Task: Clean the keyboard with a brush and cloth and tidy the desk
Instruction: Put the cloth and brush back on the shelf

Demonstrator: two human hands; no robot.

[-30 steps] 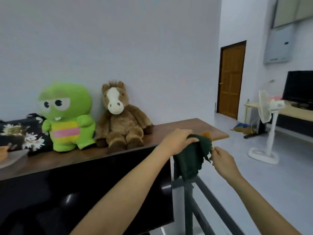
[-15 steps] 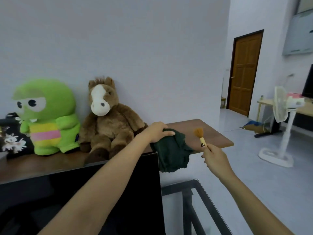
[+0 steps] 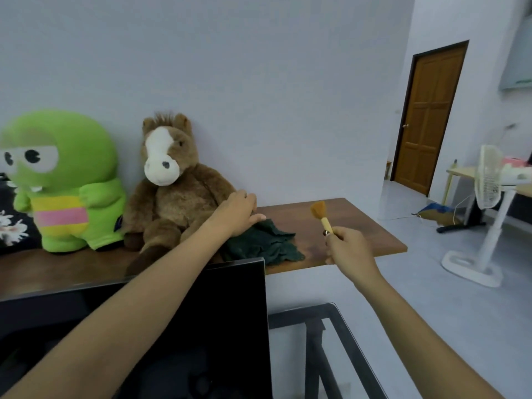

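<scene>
The left hand [image 3: 237,213] rests with relaxed, nearly straight fingers on the dark green cloth [image 3: 262,245], which lies crumpled on the brown wooden shelf [image 3: 354,226], just beside the brown horse plush toy [image 3: 172,185]. The right hand [image 3: 349,249] is closed around the pale handle of a small brush [image 3: 321,216] and holds it upright over the right part of the shelf, with the orange bristles pointing up. A green frog plush toy [image 3: 62,180] sits to the left of the horse, and a black monitor [image 3: 224,326] stands in front of the shelf.
</scene>
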